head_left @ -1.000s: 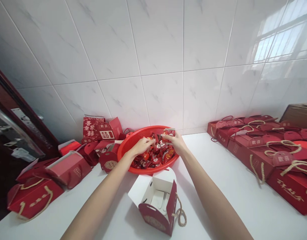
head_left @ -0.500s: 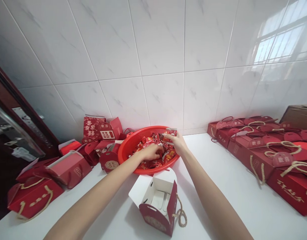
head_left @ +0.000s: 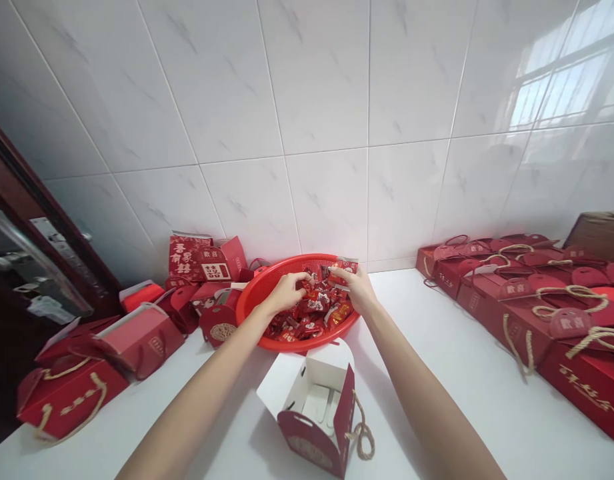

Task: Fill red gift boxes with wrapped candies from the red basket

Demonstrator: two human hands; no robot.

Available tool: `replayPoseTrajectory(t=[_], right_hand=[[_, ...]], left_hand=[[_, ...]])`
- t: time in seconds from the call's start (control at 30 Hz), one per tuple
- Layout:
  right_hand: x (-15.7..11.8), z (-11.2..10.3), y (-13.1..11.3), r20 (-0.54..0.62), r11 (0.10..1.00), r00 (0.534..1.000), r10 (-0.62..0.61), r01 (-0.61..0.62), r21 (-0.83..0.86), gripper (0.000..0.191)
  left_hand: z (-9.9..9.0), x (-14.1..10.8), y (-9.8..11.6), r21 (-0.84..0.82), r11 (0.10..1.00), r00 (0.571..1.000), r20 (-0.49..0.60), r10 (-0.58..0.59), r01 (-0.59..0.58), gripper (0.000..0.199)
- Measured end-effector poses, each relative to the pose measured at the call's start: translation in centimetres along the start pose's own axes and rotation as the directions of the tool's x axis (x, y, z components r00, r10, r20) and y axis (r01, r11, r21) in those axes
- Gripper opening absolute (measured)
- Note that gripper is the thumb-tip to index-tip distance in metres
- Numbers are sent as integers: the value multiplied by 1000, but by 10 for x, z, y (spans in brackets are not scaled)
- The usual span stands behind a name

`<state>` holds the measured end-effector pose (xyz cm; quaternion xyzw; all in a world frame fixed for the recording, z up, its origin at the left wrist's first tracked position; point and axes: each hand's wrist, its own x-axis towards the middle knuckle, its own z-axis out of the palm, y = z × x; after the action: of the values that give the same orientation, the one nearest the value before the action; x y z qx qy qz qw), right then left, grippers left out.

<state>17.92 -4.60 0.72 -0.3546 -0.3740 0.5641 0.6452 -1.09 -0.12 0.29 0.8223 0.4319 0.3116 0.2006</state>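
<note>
A red plastic basket (head_left: 247, 307) holds many red-wrapped sweets (head_left: 314, 303). Over its middle, my left hand (head_left: 289, 291) has its fingers curled down at the sweets; whether they grip one is too small to tell. My right hand (head_left: 355, 285) is at the basket's right side, closed on red packets (head_left: 345, 268). In front of the basket stands an open box (head_left: 311, 427), dark red outside and white inside, its flaps up and a rope handle at its right side. No sweets show inside it.
Closed red gift boxes (head_left: 511, 300) with rope handles stand in rows at the right, a brown carton (head_left: 599, 237) behind them. More red boxes (head_left: 141, 337) crowd the left, beside a dark door (head_left: 17, 200). A tiled wall (head_left: 327, 200) rises behind.
My left hand has moved up and slightly left across the sweets, uncovering more of them. My right hand has barely moved and keeps its packets.
</note>
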Motion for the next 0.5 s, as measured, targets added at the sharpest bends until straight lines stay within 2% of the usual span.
replayPoseTrajectory(t=[0.23,0.4,0.5], right_hand=[[0,-1,0,-7,1000,1000,-3,3,-4,34],[1,-1,0,-2,1000,1000,1,-1,-7,34],[0,0,0,-3,1000,1000,-7,7,-14,33]], left_hand=[[-1,-1,-2,107,994,1000,-6,-27,28,36],[-3,0,-8,250,963,994,21,-106,97,36],[-1,0,-6,258,963,996,31,-89,78,36]])
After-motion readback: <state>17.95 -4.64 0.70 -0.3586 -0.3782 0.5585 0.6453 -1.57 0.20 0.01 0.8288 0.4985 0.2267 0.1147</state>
